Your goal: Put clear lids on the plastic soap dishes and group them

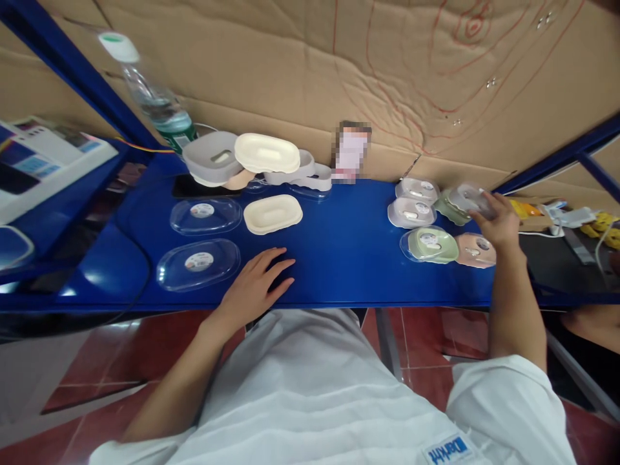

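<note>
Grey plastic soap box (469, 197) sitting in right hand (498, 223), fingers (487, 205) curling around its rim, above boxed stack. Looking light, stiff, glossy-slippery; gripping long edges seems safest. Left hand (254, 284) resting flat on blue desk (349, 252), fingers spread, clear lid (198, 263) just leftward.

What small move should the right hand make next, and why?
Probably bring the grey dish toward the middle of the blue table. The right hand grips it above the lidded dishes, while the left hand rests flat beside the cream tray and clear lids.
</note>
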A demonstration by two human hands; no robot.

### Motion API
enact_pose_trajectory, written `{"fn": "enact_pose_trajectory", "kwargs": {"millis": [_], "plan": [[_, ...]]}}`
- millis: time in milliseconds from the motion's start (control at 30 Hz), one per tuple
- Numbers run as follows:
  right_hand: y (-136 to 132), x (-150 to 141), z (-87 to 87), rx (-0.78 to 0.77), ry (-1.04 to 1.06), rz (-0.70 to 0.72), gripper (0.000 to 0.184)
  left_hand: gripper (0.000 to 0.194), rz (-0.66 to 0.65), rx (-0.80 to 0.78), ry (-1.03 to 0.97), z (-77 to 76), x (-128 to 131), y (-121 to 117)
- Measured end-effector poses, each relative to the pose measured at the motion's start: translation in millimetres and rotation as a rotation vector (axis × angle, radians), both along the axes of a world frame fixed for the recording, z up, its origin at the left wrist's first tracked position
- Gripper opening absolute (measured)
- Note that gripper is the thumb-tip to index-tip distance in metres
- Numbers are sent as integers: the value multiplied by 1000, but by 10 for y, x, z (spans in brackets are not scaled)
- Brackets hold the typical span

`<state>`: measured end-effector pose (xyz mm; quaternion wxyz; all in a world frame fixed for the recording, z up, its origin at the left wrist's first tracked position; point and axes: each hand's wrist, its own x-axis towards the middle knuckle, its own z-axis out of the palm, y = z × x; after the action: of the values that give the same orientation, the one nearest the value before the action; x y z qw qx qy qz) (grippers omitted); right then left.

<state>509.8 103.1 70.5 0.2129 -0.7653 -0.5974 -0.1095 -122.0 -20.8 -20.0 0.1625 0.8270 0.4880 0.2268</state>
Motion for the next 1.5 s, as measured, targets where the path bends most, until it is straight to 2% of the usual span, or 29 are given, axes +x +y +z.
{"fn": "enact_pose_trajectory", "kwargs": {"millis": [133, 367, 467, 567, 633, 700, 800, 900, 1000, 1133, 1300, 1400, 1500], "plan": [[197, -131, -73, 12, -23, 47, 66, 47, -2, 3, 12, 3, 4, -4], [539, -605, -26, -75, -63, 359, 66, 46, 3, -1, 1, -27, 1, -6], [617, -715, -5, -113, -56, 412, 75, 45, 4, -13, -4, -6, 3, -11], [366, -768, 13, -76, -30, 378, 76, 45, -1, -20, -1, 20, 4, -15], [1, -780, -2, -68, 27, 372, 60, 45, -5, -22, 6, 27, 4, -16], [-428, -782, -66, -174, 87, 382, 50, 45, -6, -18, 19, 26, 4, -17], [-964, -810, -269, -175, 90, 401, 61, 46, -3, 1, 35, 12, 5, -20], [-1251, -958, -524, -139, 90, 351, 79, 45, -2, 31, 37, -8, 4, -24], [-1369, -1313, -690, -128, 89, 340, 78, 44, -11, 58, 34, -21, -1, -25], [-1405, -2077, -759, -108, 130, 482, 68, 46, -39, 56, 25, 7, 1, -34], [-1349, -3041, -833, 38, 287, 695, 65, 74, -75, 29, -11, 55, 60, -106], [-1327, -3354, -874, 79, 371, 759, 68, 70, -28, 30, -82, 39, 110, -145], [-1318, -3442, -882, 73, 410, 794, 70, 57, 28, 46, -128, 4, 137, -144]]}}
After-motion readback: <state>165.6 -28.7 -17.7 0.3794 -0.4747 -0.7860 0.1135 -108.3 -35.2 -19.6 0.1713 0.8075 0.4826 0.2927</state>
